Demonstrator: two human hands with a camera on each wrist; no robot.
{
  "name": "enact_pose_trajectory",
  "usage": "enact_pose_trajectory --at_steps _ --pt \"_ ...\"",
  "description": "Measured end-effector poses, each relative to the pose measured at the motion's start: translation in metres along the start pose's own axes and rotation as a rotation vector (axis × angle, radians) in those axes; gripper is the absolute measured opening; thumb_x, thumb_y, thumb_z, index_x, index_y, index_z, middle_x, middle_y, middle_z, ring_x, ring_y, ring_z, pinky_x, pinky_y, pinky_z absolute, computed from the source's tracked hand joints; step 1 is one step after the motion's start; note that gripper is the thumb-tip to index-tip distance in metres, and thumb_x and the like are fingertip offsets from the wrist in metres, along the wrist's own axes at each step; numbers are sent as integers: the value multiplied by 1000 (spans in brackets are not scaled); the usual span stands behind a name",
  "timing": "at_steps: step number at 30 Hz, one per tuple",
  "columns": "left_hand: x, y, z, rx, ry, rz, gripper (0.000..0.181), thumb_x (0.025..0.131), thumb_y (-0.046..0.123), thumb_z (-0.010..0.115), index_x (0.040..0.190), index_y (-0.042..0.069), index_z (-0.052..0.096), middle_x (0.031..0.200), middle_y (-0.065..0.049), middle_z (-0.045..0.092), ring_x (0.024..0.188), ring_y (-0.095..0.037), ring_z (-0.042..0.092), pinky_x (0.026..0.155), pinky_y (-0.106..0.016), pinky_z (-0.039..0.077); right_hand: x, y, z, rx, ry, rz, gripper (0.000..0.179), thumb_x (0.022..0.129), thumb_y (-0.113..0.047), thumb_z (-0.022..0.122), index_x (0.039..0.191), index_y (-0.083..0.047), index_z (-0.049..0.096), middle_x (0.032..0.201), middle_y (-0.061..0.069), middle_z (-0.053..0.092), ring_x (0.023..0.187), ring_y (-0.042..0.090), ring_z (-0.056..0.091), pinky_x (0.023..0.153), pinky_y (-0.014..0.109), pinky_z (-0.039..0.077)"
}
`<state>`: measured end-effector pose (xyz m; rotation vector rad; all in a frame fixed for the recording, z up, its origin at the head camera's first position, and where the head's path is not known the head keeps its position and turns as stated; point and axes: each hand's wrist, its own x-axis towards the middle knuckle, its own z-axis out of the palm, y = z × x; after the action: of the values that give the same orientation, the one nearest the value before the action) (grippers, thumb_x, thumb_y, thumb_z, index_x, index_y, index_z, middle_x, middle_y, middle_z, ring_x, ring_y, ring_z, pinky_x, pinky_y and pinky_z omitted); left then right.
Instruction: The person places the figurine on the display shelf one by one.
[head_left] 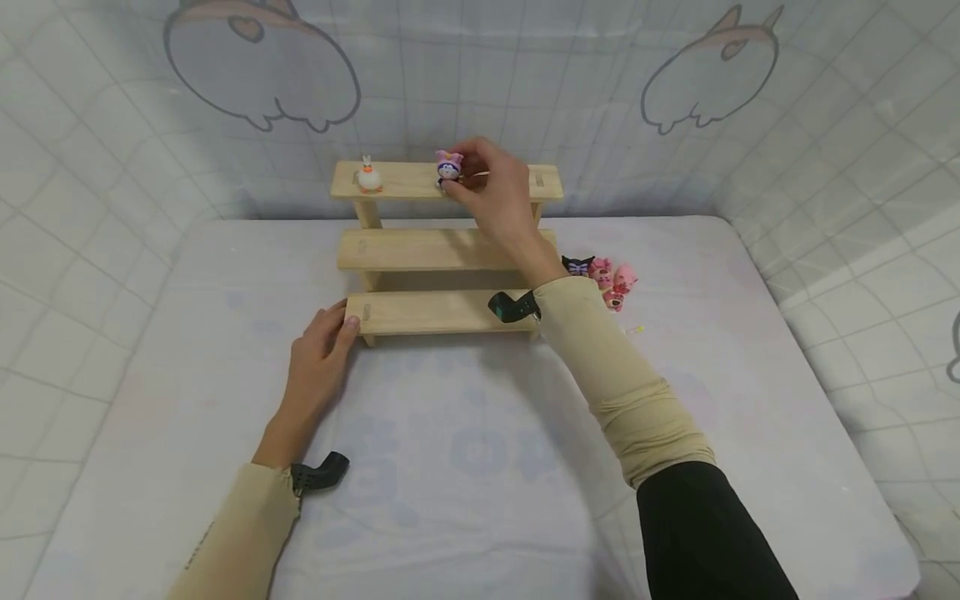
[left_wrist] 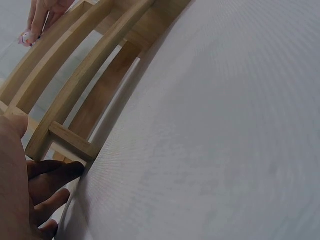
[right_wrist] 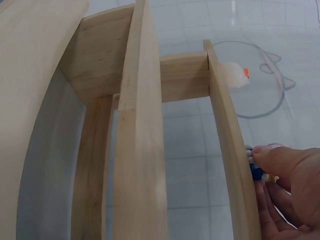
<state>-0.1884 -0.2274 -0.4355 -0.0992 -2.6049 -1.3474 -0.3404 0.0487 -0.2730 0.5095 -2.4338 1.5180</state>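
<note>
A three-tier wooden display shelf [head_left: 427, 250] stands against the back. My right hand [head_left: 501, 193] pinches a small figurine [head_left: 449, 169] with a pink and purple head at the top tier, near its middle. The right wrist view shows the figurine's blue part [right_wrist: 256, 172] between thumb and fingers, close against the top board. My left hand [head_left: 318, 367] holds the left end of the bottom tier, thumb on the board's edge. From the left wrist, its fingers [left_wrist: 55, 180] appear bent beside the shelf's end leg. A white duck-like figurine [head_left: 369, 177] sits at the top tier's left end.
Several pink figurines [head_left: 613, 283] and a black-eared one [head_left: 578, 266] lie together on the table right of the shelf, partly behind my right forearm. A tiny yellow-tipped piece [head_left: 636, 330] lies in front of them. A patterned curtain [head_left: 480, 92] hangs close behind.
</note>
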Motion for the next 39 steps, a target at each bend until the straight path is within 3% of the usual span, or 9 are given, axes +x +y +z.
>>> enact_pose_trajectory --at_steps 11,18,22,24,26,29,33,36,39 --pt "0 -1 2 1 8 5 49 112 37 52 145 3 61 158 -18 54 154 -48 35 129 -61 23 -3 8 -2 80 -3 17 42 87 -10 87 125 -6 70 117 9 74 103 15 72 93 21 59" --pt "2 -3 6 -1 -2 22 49 112 37 52 146 3 61 157 -18 54 154 -48 36 130 -59 23 -18 11 -11 104 115 -41 39 86 -4 87 120 3 70 113 18 73 102 27 71 94 36 62" --pt "3 -4 6 3 4 44 50 112 36 52 148 2 59 157 -19 54 153 -47 38 131 -56 23 -28 -1 -16 108 143 -50 35 87 4 83 119 9 68 115 26 72 105 37 70 97 45 61" --pt "3 -4 5 12 7 47 51 112 36 52 148 1 59 156 -20 55 152 -48 39 130 -57 24 -34 -9 -18 100 155 -36 34 88 5 80 120 9 68 117 27 72 105 38 70 97 42 61" --pt "4 -5 5 18 7 44 51 112 37 51 148 1 59 156 -21 55 152 -49 38 130 -58 24 -40 -14 -21 97 168 -29 33 89 6 78 120 9 68 118 26 72 105 38 69 97 40 61" --pt "5 -5 3 26 -1 24 52 112 39 50 149 2 58 157 -21 54 153 -51 36 129 -61 24 -45 0 -24 67 189 -44 31 90 2 78 120 3 69 116 18 74 102 27 71 94 31 62" --pt "5 -6 2 23 -12 13 53 112 39 50 150 3 57 158 -20 52 153 -52 34 129 -63 22 -53 20 -29 29 214 -92 28 91 -3 81 117 0 71 112 13 75 97 21 71 91 31 62" --pt "6 -6 2 16 -6 24 51 112 38 51 149 4 58 157 -20 53 153 -52 34 129 -62 22 -68 12 -37 44 221 -113 27 92 3 78 117 6 70 113 22 73 99 35 71 93 43 62" --pt "7 -6 2 10 -1 22 51 112 38 51 149 4 58 157 -20 53 153 -52 34 129 -62 22 -84 7 -48 58 226 -105 28 91 9 74 118 10 68 112 27 72 99 42 69 94 47 62"
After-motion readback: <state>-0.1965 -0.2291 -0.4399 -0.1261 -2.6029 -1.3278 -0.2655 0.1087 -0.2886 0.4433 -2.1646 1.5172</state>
